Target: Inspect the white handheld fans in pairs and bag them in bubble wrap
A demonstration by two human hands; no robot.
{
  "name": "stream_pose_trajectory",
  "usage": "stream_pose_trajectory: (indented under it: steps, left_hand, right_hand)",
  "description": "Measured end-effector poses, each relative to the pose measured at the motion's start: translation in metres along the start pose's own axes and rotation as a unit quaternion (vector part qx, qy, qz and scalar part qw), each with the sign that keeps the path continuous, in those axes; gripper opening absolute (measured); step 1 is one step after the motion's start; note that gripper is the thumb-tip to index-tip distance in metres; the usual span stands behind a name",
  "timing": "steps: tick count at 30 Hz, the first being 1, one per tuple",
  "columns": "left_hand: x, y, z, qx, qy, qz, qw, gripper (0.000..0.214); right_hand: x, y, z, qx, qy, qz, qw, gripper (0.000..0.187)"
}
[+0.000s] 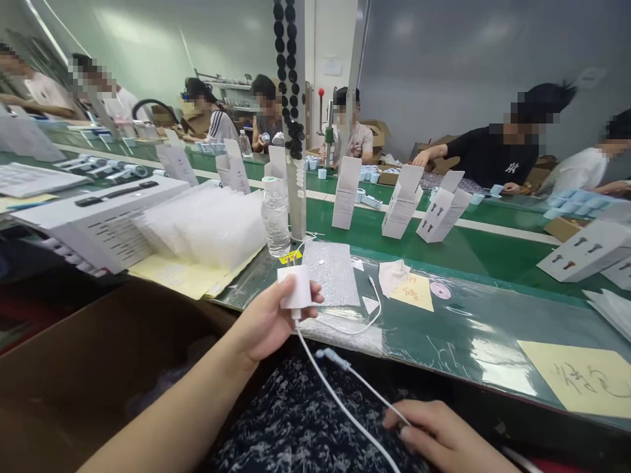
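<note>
Your left hand (269, 322) was closed firmly around the white adapter (296, 287), holding it up just over the edge of the green bench (473, 348). A white cord (340, 404) dropped from its base across your lap (290, 420), which was covered in dark floral cloth. Your right hand (438, 437) sat low at the bottom of the view, its fingers (409, 420) curled in a narrow grip at the end of a thin cord (377, 391) with a pale blue plug (331, 359). You could not tell whether they were pinching it.

Just past the adapter lay a bubble bag (330, 272) and a looped white cable (355, 328). To the right was a yellow note (576, 378) (its handwriting was too scrawled to read). A water bottle (275, 217) stood beyond your left hand, beside a heap of bubble bags (207, 226). White boxes (345, 194) stood upright along the bench, a cardboard box (89, 348) sat at your left, and co-workers (493, 157) were working across the belt.
</note>
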State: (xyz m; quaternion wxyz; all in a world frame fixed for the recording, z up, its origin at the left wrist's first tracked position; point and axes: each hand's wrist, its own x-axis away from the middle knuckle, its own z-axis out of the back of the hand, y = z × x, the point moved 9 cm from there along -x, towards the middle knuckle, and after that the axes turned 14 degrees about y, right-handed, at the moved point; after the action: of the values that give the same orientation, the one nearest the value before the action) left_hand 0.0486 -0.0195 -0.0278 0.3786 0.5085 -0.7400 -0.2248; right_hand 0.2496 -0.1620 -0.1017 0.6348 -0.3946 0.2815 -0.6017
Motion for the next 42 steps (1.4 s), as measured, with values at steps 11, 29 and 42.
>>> stream_pose_trajectory:
  steps: [11,29,42]
  left_hand:
    - [-0.011,-0.031,-0.045,0.155,-0.054,0.04,0.986,0.047]
    - [-0.018,0.033,0.034,0.188,-0.01,-0.022,0.982,0.034]
    - [-0.004,0.087,0.087,0.237,0.225,-0.101,0.94,0.026]
  right_hand:
    - [-0.006,-0.019,0.066,-0.136,0.227,-0.034,0.964,0.059]
    - [-0.12,-0.126,-0.072,0.155,-0.081,0.211,0.962,0.018]
    - [-0.281,-0.06,-0.035,0.295,0.153,0.163,0.929,0.022]
